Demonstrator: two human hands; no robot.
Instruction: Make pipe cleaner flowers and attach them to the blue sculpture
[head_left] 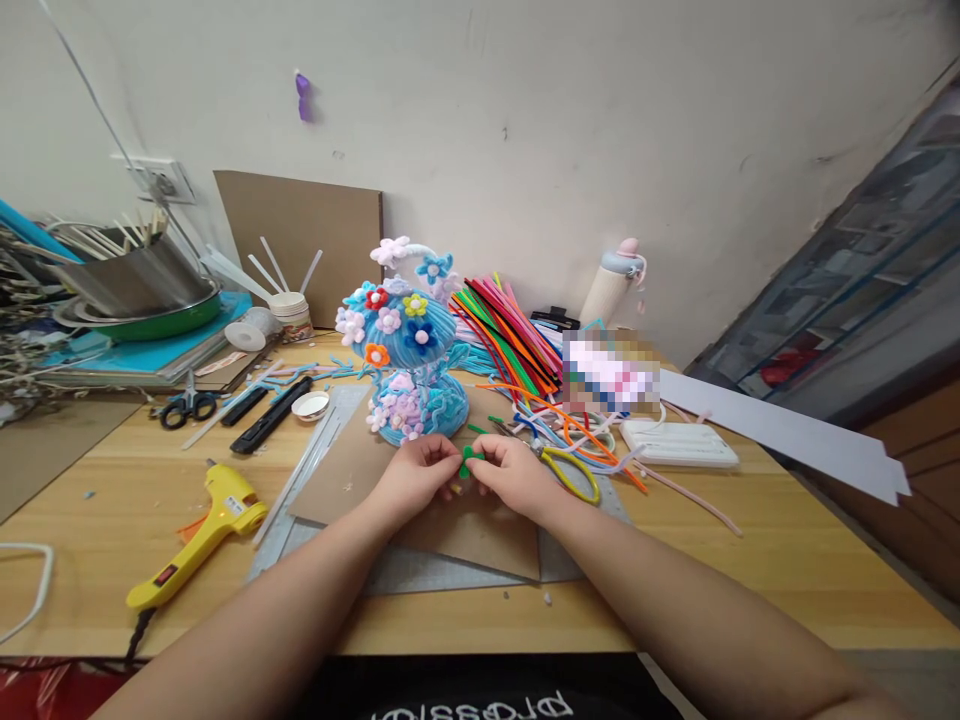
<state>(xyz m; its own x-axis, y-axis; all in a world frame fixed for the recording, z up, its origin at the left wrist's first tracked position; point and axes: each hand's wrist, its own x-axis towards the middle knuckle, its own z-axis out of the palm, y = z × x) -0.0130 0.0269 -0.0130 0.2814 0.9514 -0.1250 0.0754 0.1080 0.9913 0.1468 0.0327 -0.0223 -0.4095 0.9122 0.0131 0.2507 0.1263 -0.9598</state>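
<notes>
Between my two hands is a small green pipe-cleaner flower (470, 461), pinched from both sides. My left hand (421, 478) has its thumb and forefinger closed on the left edge. On the other side, my right hand (517, 474) grips it with fingers curled. Just behind stands a blue pipe-cleaner mushroom (442, 345) covered with coloured flowers, and pink blossoms cluster at its base. Beneath my hands lies a brown cardboard sheet (480, 545) on a grey cutting mat (405, 575). Yellow-handled pliers (574, 477) rest beside my right hand.
A yellow hot glue gun (202, 535) lies at left, near black scissors (187, 402) and a black utility knife (271, 415). Bundled coloured pipe cleaners (510, 335) spread behind to the right. A white bottle (613, 280) leans by the wall, and a white box (679, 443) sits at right.
</notes>
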